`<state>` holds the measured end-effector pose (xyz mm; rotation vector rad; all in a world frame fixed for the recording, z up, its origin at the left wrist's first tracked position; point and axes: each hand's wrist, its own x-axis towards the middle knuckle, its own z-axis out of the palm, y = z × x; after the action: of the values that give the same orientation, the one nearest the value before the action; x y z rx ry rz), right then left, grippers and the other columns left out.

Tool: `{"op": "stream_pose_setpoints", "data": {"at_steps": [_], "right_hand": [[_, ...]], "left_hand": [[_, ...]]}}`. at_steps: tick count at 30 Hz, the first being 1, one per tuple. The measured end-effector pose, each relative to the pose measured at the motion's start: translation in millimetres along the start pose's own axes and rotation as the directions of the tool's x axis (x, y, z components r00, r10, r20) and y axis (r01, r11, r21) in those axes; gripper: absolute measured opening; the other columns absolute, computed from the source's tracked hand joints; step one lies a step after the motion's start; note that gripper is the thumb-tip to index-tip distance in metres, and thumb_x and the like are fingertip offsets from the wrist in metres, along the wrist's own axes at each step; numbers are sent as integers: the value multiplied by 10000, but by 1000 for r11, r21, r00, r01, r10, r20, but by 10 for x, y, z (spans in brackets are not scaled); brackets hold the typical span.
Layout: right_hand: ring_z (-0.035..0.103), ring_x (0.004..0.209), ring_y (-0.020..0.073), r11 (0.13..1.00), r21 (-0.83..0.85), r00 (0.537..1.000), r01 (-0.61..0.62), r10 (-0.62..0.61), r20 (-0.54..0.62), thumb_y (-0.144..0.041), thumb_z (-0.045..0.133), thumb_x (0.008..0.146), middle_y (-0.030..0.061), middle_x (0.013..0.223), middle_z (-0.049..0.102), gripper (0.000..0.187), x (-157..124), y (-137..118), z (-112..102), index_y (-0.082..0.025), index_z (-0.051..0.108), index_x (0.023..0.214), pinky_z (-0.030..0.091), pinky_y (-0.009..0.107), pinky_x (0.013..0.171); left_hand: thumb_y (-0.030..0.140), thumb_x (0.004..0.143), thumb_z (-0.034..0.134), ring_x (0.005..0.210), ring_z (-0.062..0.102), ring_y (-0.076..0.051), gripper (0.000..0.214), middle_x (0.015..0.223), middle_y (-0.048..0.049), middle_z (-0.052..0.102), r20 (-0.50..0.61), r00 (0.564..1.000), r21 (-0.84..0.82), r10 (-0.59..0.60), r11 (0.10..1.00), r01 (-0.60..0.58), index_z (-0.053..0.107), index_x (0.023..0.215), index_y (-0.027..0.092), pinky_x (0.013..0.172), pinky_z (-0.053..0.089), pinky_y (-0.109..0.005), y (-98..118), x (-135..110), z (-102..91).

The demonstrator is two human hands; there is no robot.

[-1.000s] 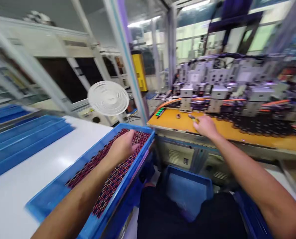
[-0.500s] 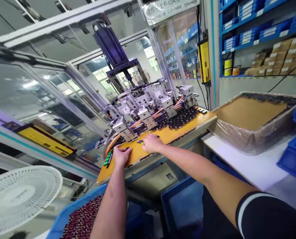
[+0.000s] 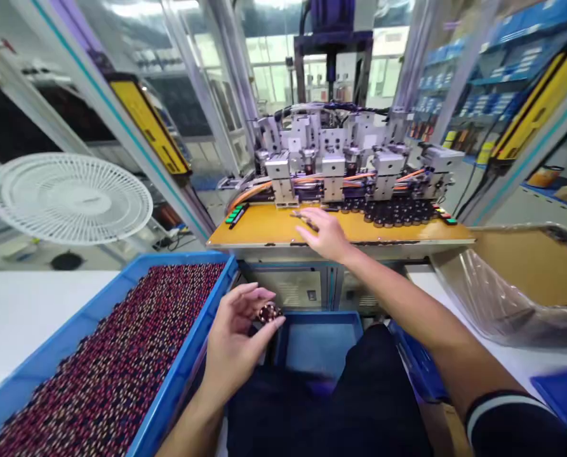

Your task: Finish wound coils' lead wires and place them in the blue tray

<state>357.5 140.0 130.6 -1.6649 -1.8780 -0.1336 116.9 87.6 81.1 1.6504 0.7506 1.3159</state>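
My left hand (image 3: 238,336) is raised in front of the bench, pinching a small round dark part with copper-coloured spots (image 3: 270,312) between thumb and fingers. My right hand (image 3: 325,233) is over the orange-yellow bench top (image 3: 264,230), below the machine's row of metal clamp blocks (image 3: 333,174). Its fingers stretch to the left with the thumb apart. A small dark piece (image 3: 308,222) lies by these fingers; whether they touch it is unclear. To the right of this hand, many black round parts (image 3: 397,212) stand close together on the bench.
A blue bin (image 3: 178,355) full of dark red and copper-spotted small parts is at my left. Beyond it turns a white fan (image 3: 73,197). A plastic-lined carton (image 3: 526,266) stands at the right. A blue tray (image 3: 319,343) sits below the bench. Yellow sensor bars (image 3: 147,124) flank the machine.
My left hand has come back from the bench top towards me with the round part in it. My right hand stays at the bench, its fingers now more outstretched. The view has levelled and turned left.
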Motion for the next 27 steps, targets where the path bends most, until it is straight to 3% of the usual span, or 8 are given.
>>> {"op": "stream_pose_setpoints", "data": {"at_steps": [2, 4, 7, 10, 16, 20, 23, 27], "right_hand": [[628, 1109, 165, 983, 106, 988, 150, -152, 15, -276, 577, 986, 134, 1335, 603, 351, -375, -226, -171, -103, 590, 1291, 538, 276, 952], [625, 1123, 195, 852, 253, 883, 459, -468, -25, -299, 578, 989, 138, 1265, 643, 311, -774, -423, -326, -95, 627, 1219, 537, 304, 945], [641, 851, 186, 810, 196, 811, 553, -577, 98, -177, 529, 990, 97, 932, 701, 184, -1236, -598, -444, -90, 687, 1024, 520, 297, 757], [551, 646, 143, 850, 255, 817, 460, -518, 254, -110, 521, 959, 28, 711, 623, 192, -1456, -620, -438, -118, 702, 894, 419, 268, 598], [582, 735, 120, 837, 537, 834, 104, -368, 412, -129, 524, 968, 34, 819, 644, 166, -1504, -571, -458, -142, 687, 941, 439, 228, 686], [591, 837, 138, 791, 611, 840, 36, -355, 411, -85, 505, 928, 62, 922, 636, 164, -1488, -604, -487, -163, 618, 838, 468, 250, 763], [599, 772, 113, 731, 679, 868, -65, -294, 400, -147, 542, 948, 65, 994, 654, 82, -1504, -621, -445, -164, 617, 920, 489, 235, 714], [626, 656, 87, 734, 668, 874, -122, -239, 423, -194, 598, 961, 10, 818, 709, 100, -1535, -628, -345, -152, 676, 1009, 482, 194, 659]], "left_hand": [[49, 686, 805, 889, 728, -119, 609, 1004, 6, 724, 25, 992, 44, 123, 991, -124, 575, 1201, 280, 807, 611, -235, 53, -228, -71], [-10, 700, 780, 887, 731, -108, 692, 1014, 15, 718, 60, 981, 62, 184, 980, -188, 552, 1273, 303, 802, 615, -215, 78, -384, -107], [-61, 705, 761, 942, 739, -127, 777, 1059, -6, 728, 86, 973, 60, 216, 973, -221, 510, 1348, 297, 840, 622, -232, 81, -512, -86], [-79, 702, 759, 967, 742, -136, 817, 1079, -14, 738, 81, 977, 23, 198, 979, -201, 490, 1377, 293, 862, 625, -241, 71, -567, -19], [-42, 699, 789, 918, 752, -137, 787, 1056, -10, 751, 109, 983, -18, 150, 989, -149, 516, 1358, 290, 831, 638, -243, 70, -599, 40], [3, 700, 812, 884, 763, -159, 748, 1037, -20, 762, 91, 988, 16, 128, 991, -130, 534, 1335, 284, 808, 652, -276, 70, -610, -2], [14, 703, 812, 876, 764, -163, 745, 1030, -22, 763, 93, 988, 25, 127, 991, -130, 533, 1338, 284, 791, 655, -276, 58, -621, -27], [-3, 706, 803, 901, 756, -145, 764, 1045, -12, 755, 99, 988, 25, 123, 992, -126, 527, 1357, 290, 818, 643, -253, 43, -639, -31]]}}
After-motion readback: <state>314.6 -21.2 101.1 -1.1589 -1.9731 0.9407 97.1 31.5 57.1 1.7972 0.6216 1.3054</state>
